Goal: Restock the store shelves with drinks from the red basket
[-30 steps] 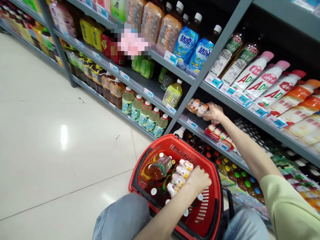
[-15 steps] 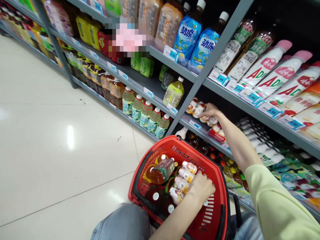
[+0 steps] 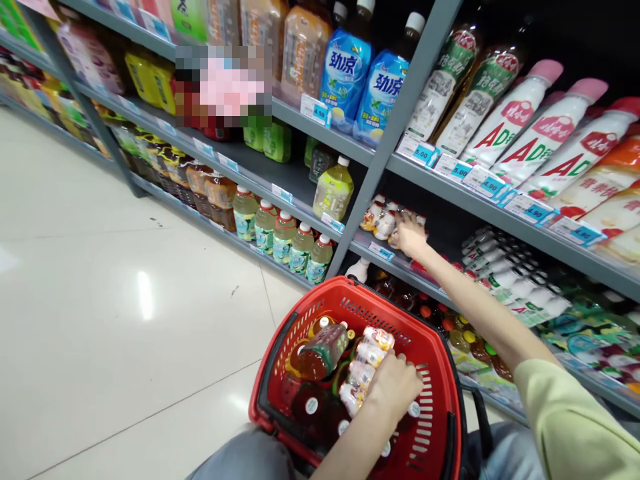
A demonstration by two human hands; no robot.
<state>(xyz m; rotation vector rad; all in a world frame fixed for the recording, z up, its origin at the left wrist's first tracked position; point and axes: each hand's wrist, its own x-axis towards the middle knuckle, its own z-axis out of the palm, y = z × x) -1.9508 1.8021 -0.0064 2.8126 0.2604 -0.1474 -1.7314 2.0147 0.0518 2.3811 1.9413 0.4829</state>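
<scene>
My left hand [image 3: 395, 385] is inside the red shopping basket [image 3: 430, 333], its fingers curled on the edge of a wrapped pack of small drink bottles [image 3: 371, 354]. The pack lies on other drinks, beside a tilted bottle of brown drink [image 3: 323, 351]. On the shelf, my right hand [image 3: 411, 233] reaches over a row of small white-and-orange bottles [image 3: 385, 223]. Its fingers are apart and rest on the bottles at the row's right end, partly hiding them.
The basket stands before my knees, close to the grey shelf upright [image 3: 387, 143]. Large blue-labelled bottles [image 3: 345, 73] and white milk drink bottles [image 3: 540, 143] fill the shelf above. A lone yellow-green bottle [image 3: 334, 190] stands left of the upright. Pale floor tiles [image 3: 125, 373] extend to the left.
My right hand has moved left along the small bottles, and its fingers have spread over them. My left hand stays at the pack in the basket. The view has shifted slightly.
</scene>
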